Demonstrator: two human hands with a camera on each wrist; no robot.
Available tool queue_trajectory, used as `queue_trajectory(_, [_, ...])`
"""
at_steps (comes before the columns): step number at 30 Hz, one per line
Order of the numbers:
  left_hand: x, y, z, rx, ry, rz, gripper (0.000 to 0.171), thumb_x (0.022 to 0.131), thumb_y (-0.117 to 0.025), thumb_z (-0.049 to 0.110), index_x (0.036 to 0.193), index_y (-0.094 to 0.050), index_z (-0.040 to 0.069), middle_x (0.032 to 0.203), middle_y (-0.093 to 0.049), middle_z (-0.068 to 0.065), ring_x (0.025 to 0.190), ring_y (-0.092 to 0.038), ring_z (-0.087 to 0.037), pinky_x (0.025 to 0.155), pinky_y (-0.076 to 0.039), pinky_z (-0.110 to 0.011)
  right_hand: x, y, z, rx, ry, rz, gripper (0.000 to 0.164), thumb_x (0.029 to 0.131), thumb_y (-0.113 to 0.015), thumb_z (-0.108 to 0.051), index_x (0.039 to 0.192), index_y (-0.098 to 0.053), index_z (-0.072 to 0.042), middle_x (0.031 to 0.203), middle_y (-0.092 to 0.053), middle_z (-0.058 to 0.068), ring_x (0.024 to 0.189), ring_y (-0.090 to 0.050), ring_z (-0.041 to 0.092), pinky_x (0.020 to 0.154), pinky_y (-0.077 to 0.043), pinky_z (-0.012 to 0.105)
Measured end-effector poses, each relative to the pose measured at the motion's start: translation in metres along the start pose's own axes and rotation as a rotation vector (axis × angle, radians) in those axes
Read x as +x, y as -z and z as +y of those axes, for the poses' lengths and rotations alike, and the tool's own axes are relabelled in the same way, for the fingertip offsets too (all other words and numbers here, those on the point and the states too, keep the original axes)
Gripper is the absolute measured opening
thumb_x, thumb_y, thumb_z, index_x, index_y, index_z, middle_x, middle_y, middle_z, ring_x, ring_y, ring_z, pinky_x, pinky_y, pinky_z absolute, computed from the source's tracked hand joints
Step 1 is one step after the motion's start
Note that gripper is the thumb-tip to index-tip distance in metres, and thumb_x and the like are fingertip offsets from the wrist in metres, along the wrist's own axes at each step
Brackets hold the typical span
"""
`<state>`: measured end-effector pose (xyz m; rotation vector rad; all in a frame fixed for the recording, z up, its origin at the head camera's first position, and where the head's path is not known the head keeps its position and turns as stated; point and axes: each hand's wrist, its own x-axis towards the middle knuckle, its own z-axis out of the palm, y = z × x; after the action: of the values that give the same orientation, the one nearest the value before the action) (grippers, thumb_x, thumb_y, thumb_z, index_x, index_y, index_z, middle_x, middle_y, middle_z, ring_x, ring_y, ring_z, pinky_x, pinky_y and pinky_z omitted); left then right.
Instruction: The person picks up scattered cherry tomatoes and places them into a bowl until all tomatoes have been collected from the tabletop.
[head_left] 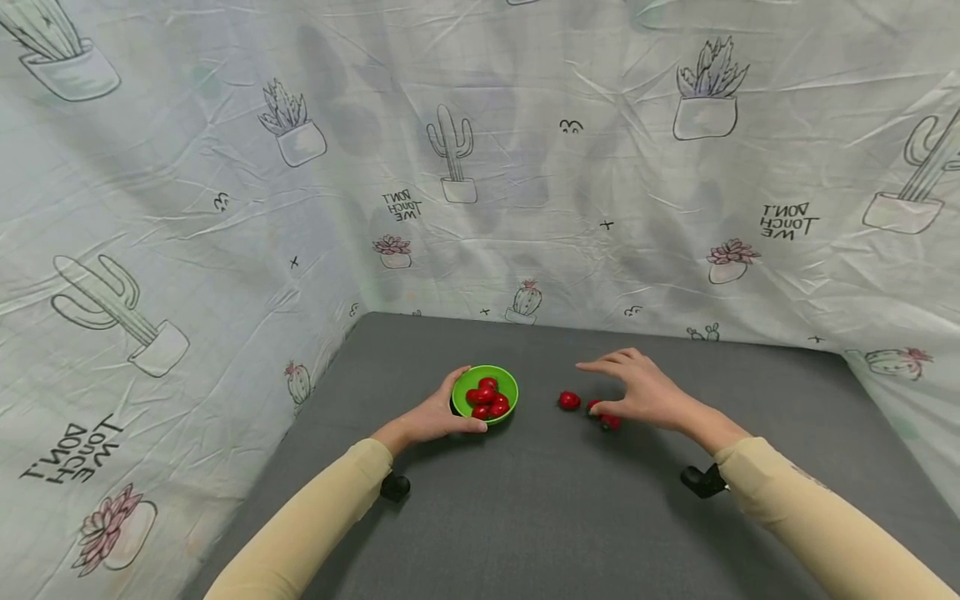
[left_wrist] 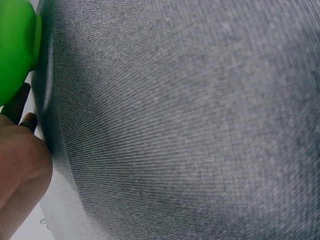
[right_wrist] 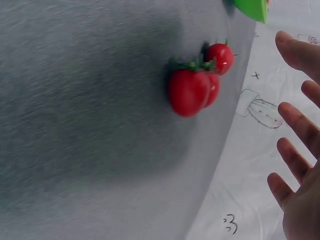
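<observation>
My left hand (head_left: 431, 418) holds a green bowl (head_left: 507, 383) from its left side, thumb at the front and fingers behind. Inside the bowl lie several red cherry tomatoes (head_left: 486, 396). In the left wrist view, the bowl's outer wall (left_wrist: 15, 50) meets my fingers, partly cut off by the frame. Over three loose tomatoes hovers my right hand (head_left: 641, 392), fingers spread and holding nothing. One tomato (head_left: 569, 401) lies apart toward the bowl; two others, including a front tomato (head_left: 611, 422), sit below my thumb. Green stems show on them in the right wrist view, near tomato (right_wrist: 187, 92).
A dark grey cloth-covered table (head_left: 525, 517) lies under everything. White fabric (head_left: 525, 167) printed with cacti hangs behind it and at the sides. Black wrist devices (head_left: 703, 481) show under both sleeves.
</observation>
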<state>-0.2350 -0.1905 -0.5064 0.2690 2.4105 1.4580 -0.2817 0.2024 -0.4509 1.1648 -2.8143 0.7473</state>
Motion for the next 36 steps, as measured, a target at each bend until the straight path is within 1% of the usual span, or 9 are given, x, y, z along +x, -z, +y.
queue_trajectory(2, [0.0,0.0,0.0,-0.007,-0.001,0.001,0.113,0.083,-0.087,0.039,0.164,-0.011,0.023,0.162,-0.028,-0.008,0.146,-0.032,-0.026,0.116,-0.031,-0.049,-0.005,-0.001,0.003,-0.002,-0.002,0.007,0.067,0.085,-0.086,-0.034,0.145,-0.06,-0.019,0.138,-0.059,0.01,0.13,-0.044,0.035,0.102,-0.035,0.065])
queue_trajectory(7, [0.001,0.001,0.0,-0.016,0.006,-0.001,0.113,0.082,-0.088,0.039,0.164,-0.012,0.024,0.162,-0.027,-0.007,0.146,-0.032,-0.024,0.116,-0.03,-0.048,-0.016,-0.005,0.009,-0.001,-0.024,0.013,0.058,0.085,-0.086,-0.034,0.138,-0.066,-0.021,0.136,-0.061,0.007,0.129,-0.045,0.035,0.102,-0.035,0.064])
queue_trajectory(12, [0.001,0.0,0.0,-0.013,0.001,0.001,0.113,0.082,-0.088,0.038,0.164,-0.01,0.023,0.162,-0.027,-0.008,0.146,-0.032,-0.025,0.116,-0.03,-0.048,-0.028,-0.009,0.014,0.012,-0.042,0.02,0.051,0.085,-0.086,-0.031,0.132,-0.07,-0.019,0.132,-0.064,0.006,0.127,-0.047,0.036,0.101,-0.034,0.065])
queue_trajectory(17, [0.001,-0.001,-0.001,-0.012,0.007,0.008,0.112,0.082,-0.088,0.038,0.164,-0.012,0.024,0.162,-0.028,-0.007,0.146,-0.032,-0.024,0.116,-0.03,-0.048,-0.04,-0.016,0.019,0.058,-0.077,0.041,0.046,0.086,-0.085,-0.033,0.127,-0.072,-0.017,0.129,-0.066,0.006,0.126,-0.047,0.038,0.1,-0.033,0.068])
queue_trajectory(21, [0.001,-0.001,-0.001,-0.009,0.011,0.009,0.112,0.083,-0.087,0.038,0.164,-0.012,0.023,0.162,-0.027,-0.008,0.146,-0.032,-0.025,0.116,-0.031,-0.048,-0.047,-0.022,0.022,0.104,-0.131,0.053,0.045,0.087,-0.084,-0.034,0.126,-0.073,-0.016,0.129,-0.065,0.009,0.126,-0.045,0.04,0.099,-0.031,0.07])
queue_trajectory(25, [0.001,-0.001,0.0,-0.003,0.013,0.006,0.112,0.083,-0.087,0.038,0.164,-0.011,0.023,0.162,-0.027,-0.009,0.146,-0.032,-0.026,0.115,-0.031,-0.049,-0.05,-0.026,0.024,0.126,-0.164,0.057,0.043,0.086,-0.085,-0.033,0.124,-0.073,-0.016,0.129,-0.065,0.01,0.127,-0.044,0.041,0.1,-0.029,0.07])
queue_trajectory(29, [-0.001,-0.001,0.001,0.007,0.016,0.007,0.112,0.083,-0.087,0.04,0.164,-0.011,0.023,0.162,-0.027,-0.01,0.146,-0.032,-0.028,0.115,-0.032,-0.05,-0.052,-0.029,0.026,0.15,-0.161,0.064,0.04,0.086,-0.085,-0.033,0.122,-0.074,-0.017,0.127,-0.066,0.008,0.126,-0.045,0.041,0.1,-0.029,0.071])
queue_trajectory(36, [-0.001,-0.001,0.001,0.014,0.018,0.005,0.111,0.083,-0.087,0.038,0.164,-0.012,0.024,0.161,-0.028,-0.009,0.145,-0.033,-0.026,0.116,-0.032,-0.048,-0.051,-0.032,0.03,0.22,-0.171,0.054,0.036,0.088,-0.084,-0.029,0.121,-0.074,-0.018,0.127,-0.067,0.006,0.126,-0.045,0.041,0.1,-0.03,0.071])
